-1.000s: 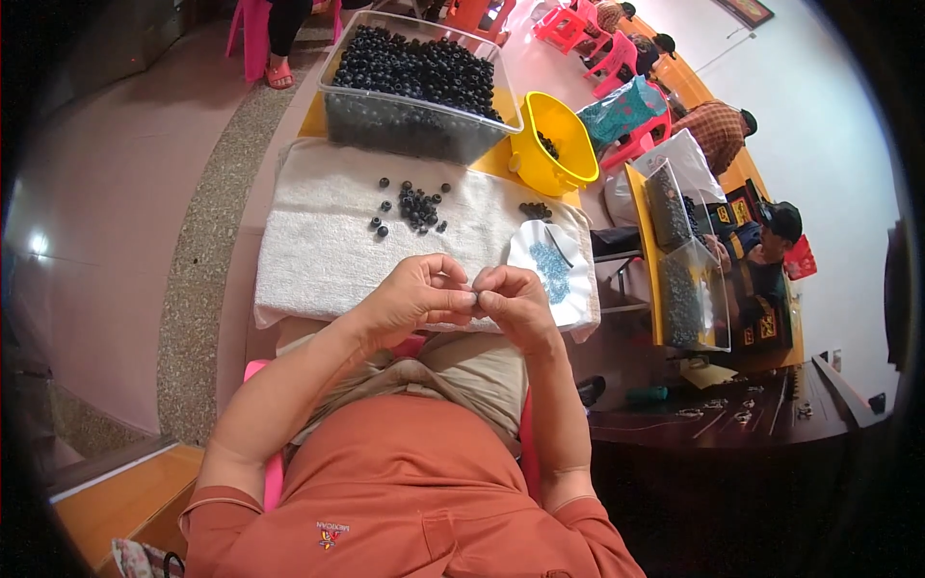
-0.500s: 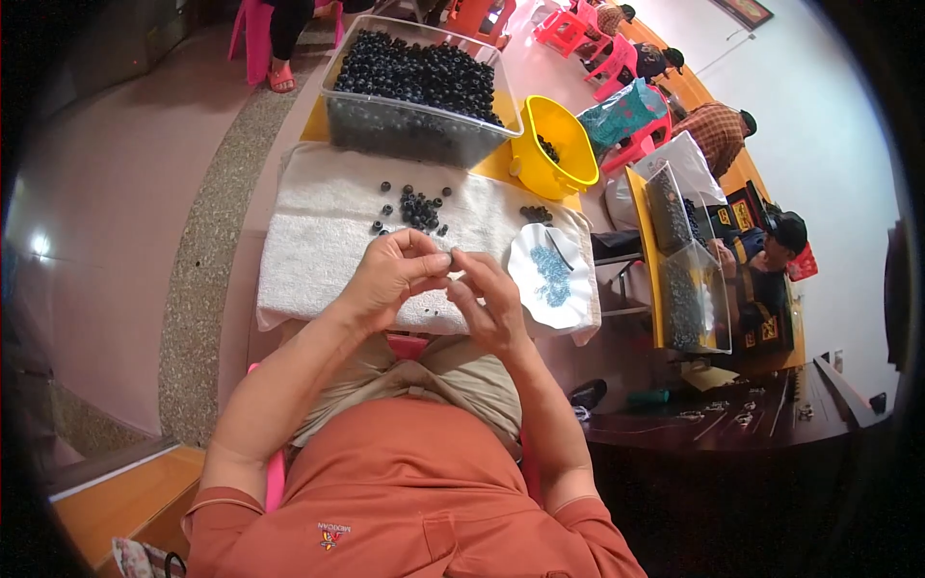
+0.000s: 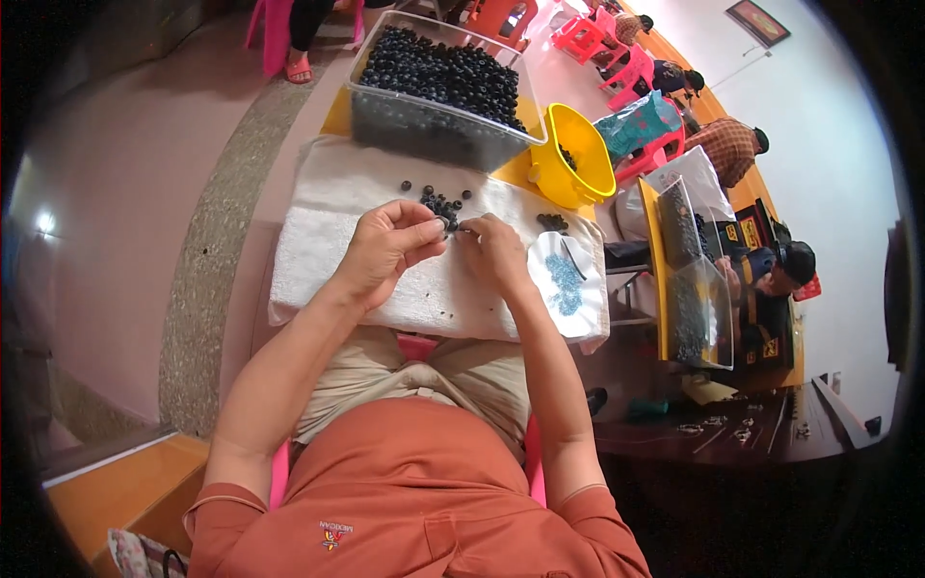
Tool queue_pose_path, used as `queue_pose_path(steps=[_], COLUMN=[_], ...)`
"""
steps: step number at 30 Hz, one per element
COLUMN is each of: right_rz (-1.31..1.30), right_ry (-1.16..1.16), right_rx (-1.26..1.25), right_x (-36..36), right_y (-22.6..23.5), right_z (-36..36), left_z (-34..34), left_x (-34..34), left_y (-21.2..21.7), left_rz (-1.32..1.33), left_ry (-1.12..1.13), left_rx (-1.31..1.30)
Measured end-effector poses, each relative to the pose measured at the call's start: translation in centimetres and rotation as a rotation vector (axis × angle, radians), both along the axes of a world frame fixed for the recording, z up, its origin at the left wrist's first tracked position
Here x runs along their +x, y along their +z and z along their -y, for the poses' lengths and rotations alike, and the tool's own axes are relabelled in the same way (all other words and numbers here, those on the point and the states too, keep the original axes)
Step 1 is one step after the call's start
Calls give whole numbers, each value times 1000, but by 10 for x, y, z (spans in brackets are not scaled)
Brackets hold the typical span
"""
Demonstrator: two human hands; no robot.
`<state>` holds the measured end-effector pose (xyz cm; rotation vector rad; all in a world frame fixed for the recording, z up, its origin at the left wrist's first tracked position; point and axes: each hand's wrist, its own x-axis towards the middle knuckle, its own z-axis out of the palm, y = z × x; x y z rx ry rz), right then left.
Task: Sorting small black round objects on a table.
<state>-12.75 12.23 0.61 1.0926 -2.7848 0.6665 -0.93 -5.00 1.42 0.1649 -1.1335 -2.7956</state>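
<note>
My left hand [image 3: 390,250] is pinched over the white towel, with a small black bead [image 3: 444,223] at its thumb and fingertips. Just right of it, my right hand [image 3: 496,253] has its fingers bent down at the edge of a loose pile of black beads [image 3: 441,205]. Whatever those right fingertips grip is too small to make out. Beside the right hand lies a white fluted dish [image 3: 584,306] with tiny light-blue pieces [image 3: 562,279] and a dark thin stick-like tool [image 3: 572,256] on it.
A clear plastic tub [image 3: 448,111] full of black beads stands at the far side, next to a yellow bin [image 3: 590,135]. A small bead cluster [image 3: 552,222] sits above the dish. At right, a person [image 3: 771,270] works beside clear bins [image 3: 699,299].
My hands, together before, have parted slightly. The right hand has moved toward the bead pile, its fingers now at the pile's edge. The whole view has shifted slightly.
</note>
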Motion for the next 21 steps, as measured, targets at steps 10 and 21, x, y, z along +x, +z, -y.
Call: queue_pose_path(steps=[10,21], right_rz=[33,217], right_ry=[99,150], right_rx=[-63,-516], right_x=[4,-2], right_y=[-1,-16], right_z=[-8,-28], left_z=[-1,-5], left_x=[1,0], left_y=[2,1], left_rz=[16,28], left_ry=[-11,-25], left_rx=[5,-17])
